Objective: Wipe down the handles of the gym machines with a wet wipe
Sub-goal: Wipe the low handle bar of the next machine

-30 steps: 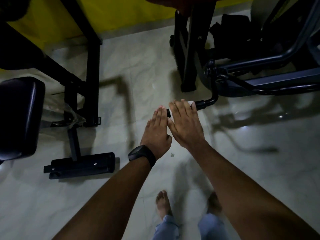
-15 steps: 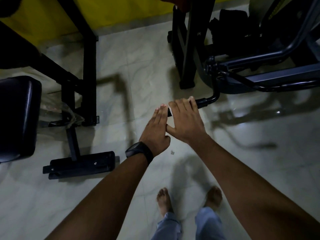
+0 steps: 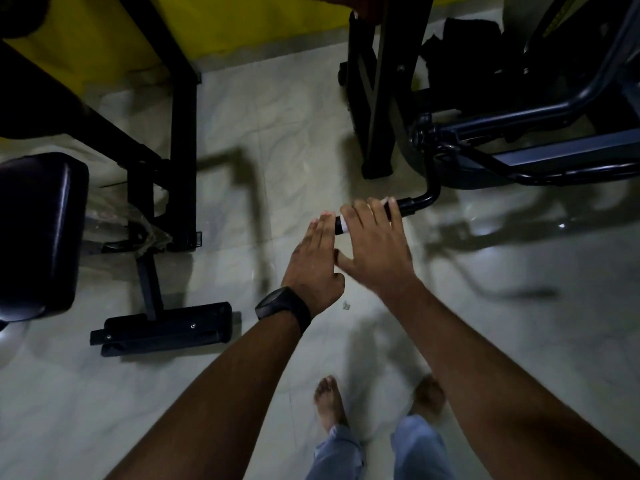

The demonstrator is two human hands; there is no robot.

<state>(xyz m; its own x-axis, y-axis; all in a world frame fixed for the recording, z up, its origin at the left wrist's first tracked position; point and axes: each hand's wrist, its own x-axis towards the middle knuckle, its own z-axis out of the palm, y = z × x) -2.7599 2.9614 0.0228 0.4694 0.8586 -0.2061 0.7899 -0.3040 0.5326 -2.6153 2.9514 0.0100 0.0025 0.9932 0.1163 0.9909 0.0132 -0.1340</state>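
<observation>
1. Handle (image 3: 406, 205): black bar, lies under the right hand (image 3: 375, 249); its bare part shows past the fingertips.
2. Wipe (image 3: 343, 226): white, on the handle, under the right fingers.
3. Right hand: fingers straight, laid across wipe and handle.
4. Left hand (image 3: 313, 263): flat, holds nothing, fingertips at the handle's end.
5. Watch (image 3: 282, 306): on the left wrist.

Handle (image 3: 412, 203) centre, machines on both sides.
Right hand (image 3: 375, 249) lies over handle, wipe (image 3: 343, 224) under its fingers; left hand (image 3: 313, 268) just left, fingertips at handle's end. Machine frame (image 3: 554, 157) behind right; bench pad (image 3: 38, 233) far left, its foot bar (image 3: 162, 329) on floor (image 3: 277, 116) left of forearms.
</observation>
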